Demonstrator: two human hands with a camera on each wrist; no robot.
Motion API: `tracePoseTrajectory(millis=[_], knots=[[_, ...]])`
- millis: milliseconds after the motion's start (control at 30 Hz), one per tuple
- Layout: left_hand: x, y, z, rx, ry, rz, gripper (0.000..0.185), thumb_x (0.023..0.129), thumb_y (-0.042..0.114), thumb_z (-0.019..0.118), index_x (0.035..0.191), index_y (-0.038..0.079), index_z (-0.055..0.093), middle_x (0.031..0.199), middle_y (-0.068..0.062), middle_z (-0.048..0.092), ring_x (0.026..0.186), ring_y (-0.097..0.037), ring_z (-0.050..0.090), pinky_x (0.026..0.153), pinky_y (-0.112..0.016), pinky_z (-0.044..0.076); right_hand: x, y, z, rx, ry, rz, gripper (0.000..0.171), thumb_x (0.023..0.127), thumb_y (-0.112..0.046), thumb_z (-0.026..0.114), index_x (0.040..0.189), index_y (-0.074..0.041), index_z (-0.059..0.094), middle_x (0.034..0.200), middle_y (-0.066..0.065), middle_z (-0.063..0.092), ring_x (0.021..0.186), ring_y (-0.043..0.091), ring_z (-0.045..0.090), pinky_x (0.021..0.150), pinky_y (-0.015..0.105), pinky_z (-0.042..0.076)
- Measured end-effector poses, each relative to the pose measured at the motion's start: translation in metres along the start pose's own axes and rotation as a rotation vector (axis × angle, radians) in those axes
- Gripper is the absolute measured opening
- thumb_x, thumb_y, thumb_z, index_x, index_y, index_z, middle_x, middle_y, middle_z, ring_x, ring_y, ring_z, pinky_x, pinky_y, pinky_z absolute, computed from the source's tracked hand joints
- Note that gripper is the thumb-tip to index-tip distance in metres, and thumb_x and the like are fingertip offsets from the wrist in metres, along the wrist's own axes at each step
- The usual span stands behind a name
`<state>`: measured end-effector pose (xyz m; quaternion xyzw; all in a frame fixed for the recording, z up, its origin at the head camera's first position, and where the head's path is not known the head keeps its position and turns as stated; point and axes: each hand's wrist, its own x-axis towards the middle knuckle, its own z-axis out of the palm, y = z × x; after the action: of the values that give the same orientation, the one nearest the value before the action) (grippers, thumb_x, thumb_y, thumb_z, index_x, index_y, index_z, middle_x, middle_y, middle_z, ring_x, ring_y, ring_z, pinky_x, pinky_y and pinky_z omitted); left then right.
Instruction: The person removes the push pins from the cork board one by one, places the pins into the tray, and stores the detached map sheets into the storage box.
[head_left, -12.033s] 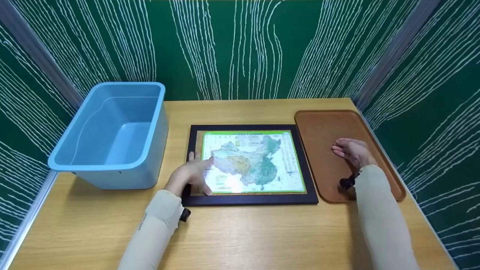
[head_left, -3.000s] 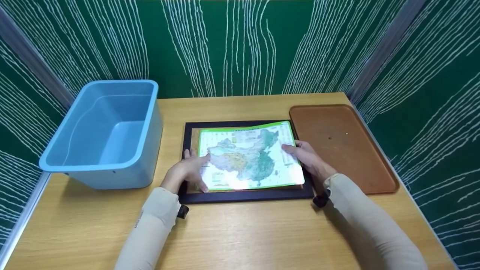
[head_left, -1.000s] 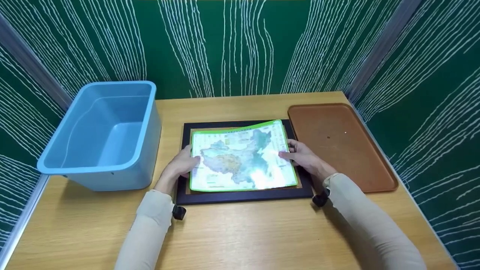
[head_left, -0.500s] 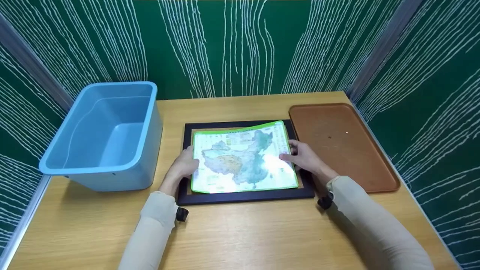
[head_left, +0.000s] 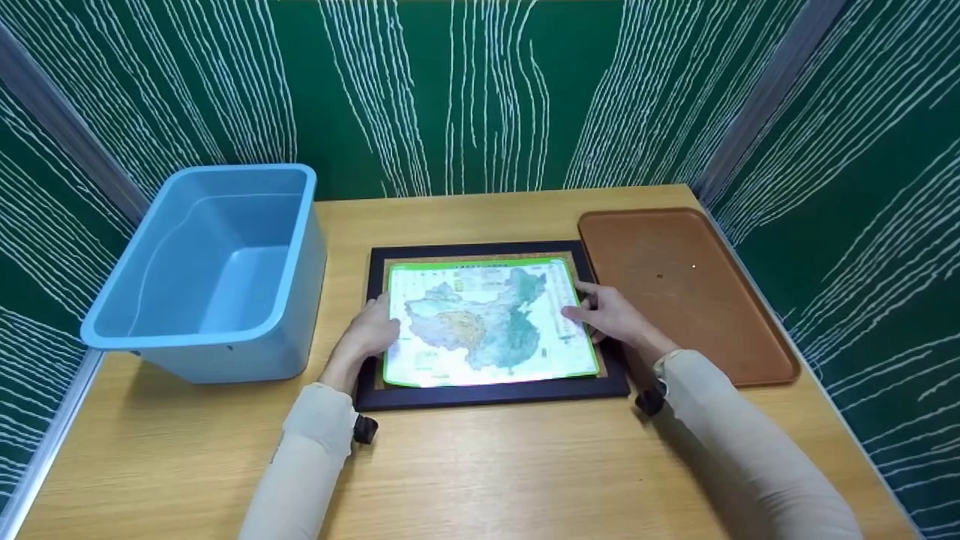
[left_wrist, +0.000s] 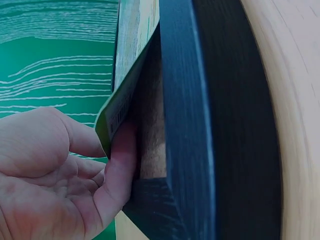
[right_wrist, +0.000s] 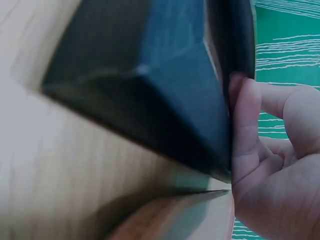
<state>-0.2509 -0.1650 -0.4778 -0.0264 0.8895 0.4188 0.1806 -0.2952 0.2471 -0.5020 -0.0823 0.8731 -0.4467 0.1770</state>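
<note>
Both hands are on a map sheet (head_left: pixel 487 322) with a green border, lying inside a black picture frame (head_left: pixel 491 394) in the middle of the desk (head_left: pixel 480 472). Left hand (head_left: pixel 371 334) pinches the sheet's left edge; the left wrist view shows the thumb on top and a finger (left_wrist: pixel 122 165) tucked under that edge, between sheet and the frame's brown backing, so the left edge is lifted slightly off the backing. Right hand (head_left: pixel 611 315) is at the sheet's right edge, fingers curled over the frame's right bar; the right wrist view shows a finger (right_wrist: pixel 245 115) pressed along the dark frame (right_wrist: pixel 165 85), and the thumb looks to lie on the sheet, so likely a pinch there too. Holding two opposite edges probably keeps the thin sheet flat and square to the frame opening. The sheet sits almost level, well inside the frame's border.

Containers: blue plastic tub (head_left: pixel 210 277) left of the frame, just beside it, nothing visible inside. Brown tray (head_left: pixel 750 352) right of the frame, close to the right hand, holding only a couple of tiny specks, too small to tell what they are. Green wall with white streaks behind.
</note>
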Motion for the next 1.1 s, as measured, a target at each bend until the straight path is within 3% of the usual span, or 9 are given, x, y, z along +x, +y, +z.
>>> tracePoseTrajectory(millis=[100,333,400,500,567,633,800,933,1100], knots=[[-0.0009,-0.0003,-0.0012,-0.004,-0.002,0.003,0.062,0.106,0.009,0.035,0.162,0.003,0.011,0.166,-0.023,0.014,0.14,-0.034,0.031,0.095,-0.047,0.047,0.0018,0.0001,0.0006,-0.004,-0.008,-0.001,0.08,0.099,-0.035,0.068,0.16,-0.003,0.027,0.09,0.011,0.065,0.06,0.02,0.06,0.055,0.036,0.057],[-0.0012,0.0002,-0.0017,-0.013,0.014,0.039,0.061,0.105,0.007,0.037,0.162,0.002,0.016,0.164,-0.023,0.02,0.147,-0.031,0.023,0.117,-0.048,0.026,0.0014,-0.0021,0.0007,-0.024,-0.012,0.0,0.078,0.1,-0.035,0.066,0.16,-0.005,0.027,0.09,0.01,0.061,0.063,0.021,0.06,0.057,0.036,0.057],[-0.0008,0.0002,-0.0012,-0.008,0.012,0.05,0.059,0.105,0.006,0.036,0.161,0.0,0.018,0.161,-0.025,0.025,0.142,-0.037,0.032,0.109,-0.049,0.038,0.0009,-0.0025,0.0002,-0.013,-0.011,0.001,0.078,0.1,-0.034,0.067,0.16,-0.005,0.027,0.087,0.01,0.061,0.061,0.021,0.059,0.056,0.037,0.057],[-0.001,0.0003,-0.0007,0.0,0.01,0.05,0.058,0.105,0.006,0.036,0.16,0.0,0.019,0.157,-0.027,0.028,0.129,-0.04,0.043,0.081,-0.042,0.053,0.0003,-0.0024,-0.0003,-0.002,-0.019,-0.004,0.078,0.1,-0.034,0.066,0.16,-0.004,0.026,0.083,0.008,0.06,0.06,0.02,0.058,0.056,0.036,0.057],[-0.0016,0.0004,-0.0004,-0.002,0.006,0.047,0.057,0.106,0.006,0.036,0.16,0.0,0.02,0.155,-0.027,0.029,0.12,-0.04,0.048,0.062,-0.035,0.051,-0.0003,-0.0025,-0.0003,0.004,-0.023,-0.007,0.079,0.1,-0.034,0.067,0.16,-0.004,0.026,0.081,0.008,0.06,0.059,0.019,0.058,0.056,0.036,0.056],[-0.0027,0.001,-0.0008,0.006,0.011,0.047,0.057,0.106,0.007,0.036,0.16,0.001,0.02,0.156,-0.027,0.029,0.123,-0.039,0.046,0.062,-0.032,0.049,-0.0007,-0.0031,-0.0004,-0.002,-0.024,-0.01,0.079,0.1,-0.034,0.066,0.16,-0.004,0.026,0.081,0.008,0.06,0.059,0.019,0.058,0.056,0.036,0.056],[-0.0042,0.0025,-0.0016,0.023,0.009,0.044,0.058,0.106,0.008,0.037,0.161,0.002,0.018,0.16,-0.027,0.025,0.132,-0.037,0.039,0.085,-0.042,0.049,-0.0011,-0.0043,-0.0008,-0.007,-0.02,-0.01,0.078,0.1,-0.034,0.066,0.16,-0.004,0.026,0.082,0.008,0.06,0.06,0.02,0.057,0.056,0.036,0.056],[-0.0033,0.0022,-0.0016,0.039,0.006,0.042,0.06,0.107,0.009,0.036,0.162,0.002,0.014,0.163,-0.026,0.019,0.141,-0.034,0.032,0.109,-0.049,0.036,-0.0005,-0.0044,-0.0009,-0.018,-0.015,-0.005,0.078,0.1,-0.034,0.066,0.16,-0.003,0.025,0.084,0.008,0.06,0.06,0.02,0.058,0.056,0.036,0.056],[-0.0027,0.0007,-0.0011,0.041,0.015,0.049,0.059,0.107,0.01,0.037,0.161,0.002,0.017,0.162,-0.026,0.022,0.141,-0.033,0.032,0.112,-0.05,0.031,-0.0007,-0.0051,-0.0015,-0.011,-0.025,0.013,0.079,0.101,-0.035,0.065,0.16,-0.004,0.025,0.085,0.009,0.06,0.061,0.02,0.058,0.058,0.037,0.057]])
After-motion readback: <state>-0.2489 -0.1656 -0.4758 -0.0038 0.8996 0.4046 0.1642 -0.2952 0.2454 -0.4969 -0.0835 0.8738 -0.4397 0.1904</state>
